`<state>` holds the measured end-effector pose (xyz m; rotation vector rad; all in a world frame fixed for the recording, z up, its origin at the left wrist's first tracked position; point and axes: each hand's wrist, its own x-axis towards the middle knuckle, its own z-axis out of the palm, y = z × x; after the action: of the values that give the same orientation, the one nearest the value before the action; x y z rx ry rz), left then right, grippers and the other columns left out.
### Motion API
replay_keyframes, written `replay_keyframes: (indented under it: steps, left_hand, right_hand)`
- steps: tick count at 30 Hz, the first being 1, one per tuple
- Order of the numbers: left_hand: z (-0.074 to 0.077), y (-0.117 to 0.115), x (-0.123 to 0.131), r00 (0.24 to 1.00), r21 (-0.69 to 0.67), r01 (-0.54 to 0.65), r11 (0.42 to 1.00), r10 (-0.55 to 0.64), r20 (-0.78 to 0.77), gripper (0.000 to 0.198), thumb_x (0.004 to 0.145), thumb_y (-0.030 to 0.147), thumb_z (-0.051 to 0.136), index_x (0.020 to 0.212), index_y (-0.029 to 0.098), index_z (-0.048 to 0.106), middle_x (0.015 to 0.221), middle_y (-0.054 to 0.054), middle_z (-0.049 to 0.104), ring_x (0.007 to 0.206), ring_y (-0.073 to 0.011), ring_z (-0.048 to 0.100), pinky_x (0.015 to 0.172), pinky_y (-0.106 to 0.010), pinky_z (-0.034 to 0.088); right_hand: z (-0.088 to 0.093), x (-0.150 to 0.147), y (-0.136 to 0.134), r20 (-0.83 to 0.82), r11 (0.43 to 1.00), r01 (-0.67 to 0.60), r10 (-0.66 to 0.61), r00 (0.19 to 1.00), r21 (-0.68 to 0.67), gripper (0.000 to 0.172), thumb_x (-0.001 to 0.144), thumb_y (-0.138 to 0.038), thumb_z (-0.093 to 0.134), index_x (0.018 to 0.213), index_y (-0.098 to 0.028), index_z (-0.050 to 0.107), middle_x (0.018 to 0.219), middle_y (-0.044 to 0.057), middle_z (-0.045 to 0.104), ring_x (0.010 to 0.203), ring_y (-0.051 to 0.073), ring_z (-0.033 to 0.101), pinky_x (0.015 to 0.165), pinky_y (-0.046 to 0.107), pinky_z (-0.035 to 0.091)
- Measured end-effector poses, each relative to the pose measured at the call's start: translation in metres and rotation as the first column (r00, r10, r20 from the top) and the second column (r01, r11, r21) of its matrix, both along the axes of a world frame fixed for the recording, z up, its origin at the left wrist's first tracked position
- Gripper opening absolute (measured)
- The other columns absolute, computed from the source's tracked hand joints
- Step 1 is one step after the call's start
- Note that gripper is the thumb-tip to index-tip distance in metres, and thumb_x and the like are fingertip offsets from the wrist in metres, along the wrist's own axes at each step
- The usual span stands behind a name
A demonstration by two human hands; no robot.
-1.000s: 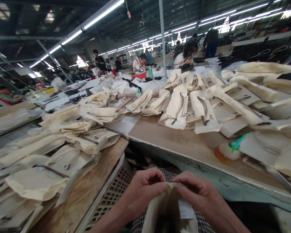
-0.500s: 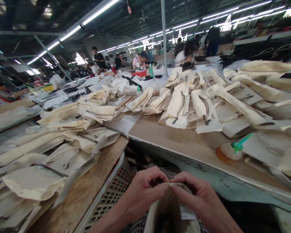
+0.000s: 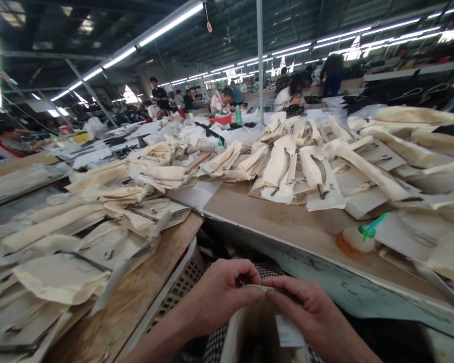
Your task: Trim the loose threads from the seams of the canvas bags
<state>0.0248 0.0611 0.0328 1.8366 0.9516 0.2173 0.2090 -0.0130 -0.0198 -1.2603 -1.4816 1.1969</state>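
Observation:
A cream fabric bag piece stands in my lap, its dark inside facing me and a white label showing within. My left hand pinches the upper edge between thumb and fingers. Close beside it, my right hand grips the same edge with thumb and forefinger, the two thumbs nearly meeting. The lower part of the bag piece lies out of frame. Behind my hands, black-and-white checked cloth covers my lap.
Cream bag pieces with dark zippers lie heaped on the brown table and the wooden board at left. A white plastic basket sits below the board. A green-tipped glue bottle stands at right. Several people work farther back.
Both hands stay at the bag's edge, the right thumb a little lower and the edge pinched flatter. More of the label shows. My view has shifted slightly left.

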Motion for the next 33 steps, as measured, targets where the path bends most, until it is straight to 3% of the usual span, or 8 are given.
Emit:
replay_keyframes:
  steps: [7, 14, 21, 28, 33]
  left_hand:
    - [0.002, -0.004, -0.006, 0.991, 0.163, 0.132, 0.978, -0.133, -0.005, 0.016, 0.090, 0.020, 0.057, 0.097, 0.021, 0.072, 0.088, 0.003, 0.064, 0.082, -0.0116, 0.056, 0.074, -0.020, 0.037]
    - [0.003, -0.015, -0.001, 0.988, 0.288, 0.144, 0.947, -0.119, -0.103, 0.011, 0.087, 0.017, 0.058, 0.081, 0.018, 0.067, 0.081, 0.003, 0.058, 0.077, -0.0113, 0.054, 0.067, -0.020, 0.037]
    - [0.003, -0.021, 0.009, 0.929, 0.503, 0.266, 0.823, -0.080, -0.361, 0.006, 0.080, 0.015, 0.058, 0.079, 0.019, 0.063, 0.078, 0.004, 0.057, 0.072, -0.0130, 0.055, 0.062, -0.026, 0.031]
    - [-0.002, -0.007, 0.007, 0.975, 0.347, 0.213, 0.913, -0.178, -0.130, 0.007, 0.081, 0.014, 0.063, 0.074, 0.015, 0.066, 0.070, 0.005, 0.057, 0.067, -0.0085, 0.052, 0.062, -0.019, 0.034]
    - [-0.005, -0.008, 0.007, 0.984, 0.323, 0.176, 0.930, -0.164, -0.064, 0.017, 0.089, 0.023, 0.060, 0.076, 0.014, 0.067, 0.073, 0.003, 0.056, 0.069, -0.0093, 0.052, 0.064, -0.019, 0.035]
  right_hand:
    - [0.002, 0.003, -0.013, 0.121, 0.998, 0.054, -0.052, 0.991, -0.014, 0.027, 0.093, -0.034, 0.052, 0.106, -0.025, 0.073, 0.087, 0.000, 0.075, 0.078, 0.018, 0.069, 0.069, 0.022, 0.051]
    - [0.000, -0.001, -0.021, 0.113, 0.997, 0.067, -0.071, 0.991, 0.036, 0.024, 0.095, -0.033, 0.050, 0.105, -0.028, 0.071, 0.088, -0.004, 0.074, 0.078, 0.014, 0.069, 0.071, 0.017, 0.048]
    - [-0.008, 0.001, -0.026, 0.114, 0.998, 0.053, -0.056, 0.992, 0.035, 0.023, 0.097, -0.034, 0.047, 0.105, -0.024, 0.066, 0.088, -0.003, 0.073, 0.075, 0.013, 0.067, 0.069, 0.018, 0.048]
    - [-0.010, 0.004, -0.025, 0.058, 0.995, 0.090, -0.087, 0.995, -0.048, 0.027, 0.092, -0.039, 0.052, 0.102, -0.022, 0.070, 0.085, 0.000, 0.074, 0.075, 0.017, 0.066, 0.065, 0.021, 0.048]
    - [-0.006, 0.003, -0.024, 0.061, 0.992, 0.112, -0.109, 0.992, -0.061, 0.026, 0.090, -0.038, 0.055, 0.098, -0.020, 0.071, 0.078, 0.001, 0.073, 0.067, 0.017, 0.065, 0.060, 0.021, 0.049]
